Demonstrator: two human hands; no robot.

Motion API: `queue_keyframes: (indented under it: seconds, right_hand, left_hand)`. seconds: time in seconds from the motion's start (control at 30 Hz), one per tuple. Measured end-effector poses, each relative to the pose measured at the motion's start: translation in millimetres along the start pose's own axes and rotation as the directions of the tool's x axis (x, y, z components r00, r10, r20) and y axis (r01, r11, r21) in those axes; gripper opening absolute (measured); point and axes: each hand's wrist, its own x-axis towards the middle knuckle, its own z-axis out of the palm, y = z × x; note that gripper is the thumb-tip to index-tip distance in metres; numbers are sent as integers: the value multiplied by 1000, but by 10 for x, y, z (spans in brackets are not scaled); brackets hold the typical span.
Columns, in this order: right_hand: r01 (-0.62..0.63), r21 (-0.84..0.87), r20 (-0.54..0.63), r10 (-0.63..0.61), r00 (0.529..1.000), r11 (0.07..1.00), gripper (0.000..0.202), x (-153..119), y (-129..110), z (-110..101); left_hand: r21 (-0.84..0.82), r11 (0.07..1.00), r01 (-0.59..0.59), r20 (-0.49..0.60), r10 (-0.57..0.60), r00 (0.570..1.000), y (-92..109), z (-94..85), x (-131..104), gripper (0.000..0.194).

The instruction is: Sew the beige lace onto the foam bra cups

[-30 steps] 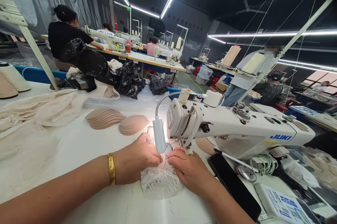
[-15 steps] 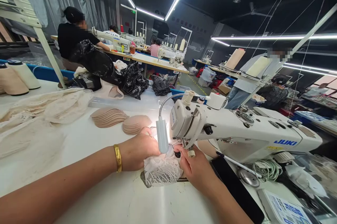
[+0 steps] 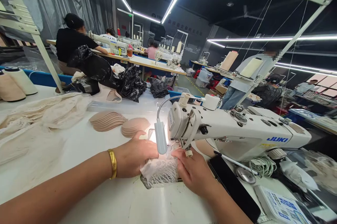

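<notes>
White lace fabric (image 3: 161,174) lies bunched under the head of a white sewing machine (image 3: 195,125). On its left side my left hand (image 3: 134,155), with a gold bangle at the wrist, grips the lace; the lamp hides some fingertips. My right hand (image 3: 193,169) pinches the lace's right edge with thumb and forefinger, close to the presser foot area. A small grey lamp (image 3: 160,138) on a bendy neck lights the spot from above. Just beyond my left hand sit two stacks of beige bra cups, one on the left (image 3: 106,121) and one nearer (image 3: 134,126).
Cream lace (image 3: 52,111) is heaped at the left, near thread cones (image 3: 19,80). A black phone (image 3: 233,189), a white box (image 3: 280,203) and a coiled cable (image 3: 262,166) lie on the right. Black plastic bags (image 3: 131,83) stand behind the table. Several people work beyond.
The camera view has shifted slightly. My left hand's fingers have spread a little on the lace, and my right hand has shifted slightly; both stay at the lace by the machine head.
</notes>
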Motion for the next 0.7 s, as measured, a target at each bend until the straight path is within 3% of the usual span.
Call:
queue_keyframes:
  seconds: [0.13,0.23,0.37,0.47,0.7]
  right_hand:
    - [82,111,125,-95,988,990,25,31,-119,29]
    - [52,36,202,-58,978,998,10,23,-120,129]
    - [19,-152,221,16,975,988,24,-27,-13,225]
    - [-23,-190,212,63,975,981,24,-30,52,162]
    - [-103,31,254,92,963,994,28,17,112,-220]
  left_hand:
    - [41,983,179,39,-181,983,201,-74,-57,19]
    - [106,967,233,56,-240,969,368,-117,-62,28]
    - [54,969,243,96,-247,964,444,-162,-80,36]
    - [-19,972,236,136,-232,963,397,-181,-105,38]
    - [-174,983,57,55,-49,997,184,-5,-98,17]
